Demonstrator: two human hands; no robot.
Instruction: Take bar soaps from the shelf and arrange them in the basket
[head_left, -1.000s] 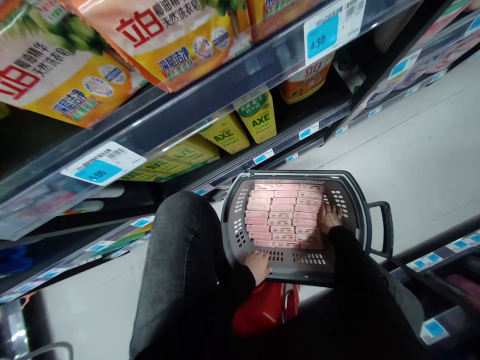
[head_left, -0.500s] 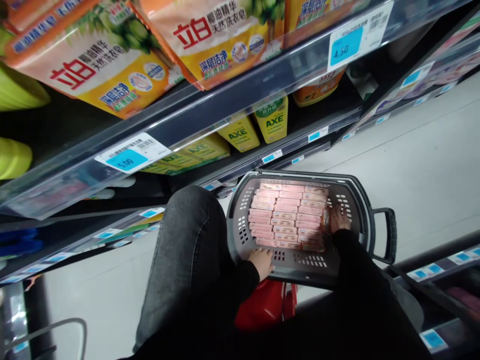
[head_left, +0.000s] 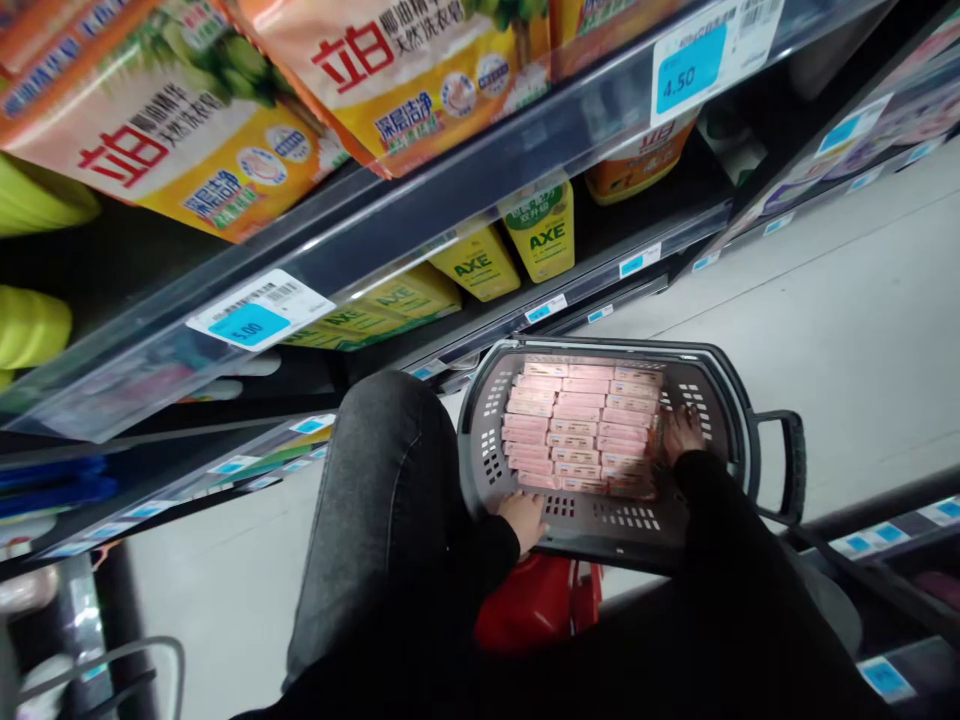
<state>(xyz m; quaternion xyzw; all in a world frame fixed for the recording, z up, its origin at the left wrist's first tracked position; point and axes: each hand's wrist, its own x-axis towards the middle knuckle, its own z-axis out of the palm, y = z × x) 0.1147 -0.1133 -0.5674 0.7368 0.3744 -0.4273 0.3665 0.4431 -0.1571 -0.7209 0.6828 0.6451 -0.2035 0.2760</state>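
A grey shopping basket with slotted walls stands in front of me. Inside it lie several rows of small pink packs, stacked tightly in three columns. My left hand rests over the basket's near wall, fingers stretched toward the packs. My right hand is down inside the basket at its right end, beside the right-hand column. Its fingers look apart, with no held thing visible, though the side facing the packs is dim. A black handle sticks out at the basket's right end.
To the left, a shelf edge with price tags holds orange-yellow laundry soap packs. Below it stand yellow AXE bottles. My bent knee is beside the basket; something red lies under it. Another shelf borders the right.
My right hand has shifted slightly away from the packs' right end, and its fingers look more spread. My left hand stays on the near wall. The view has moved a little.
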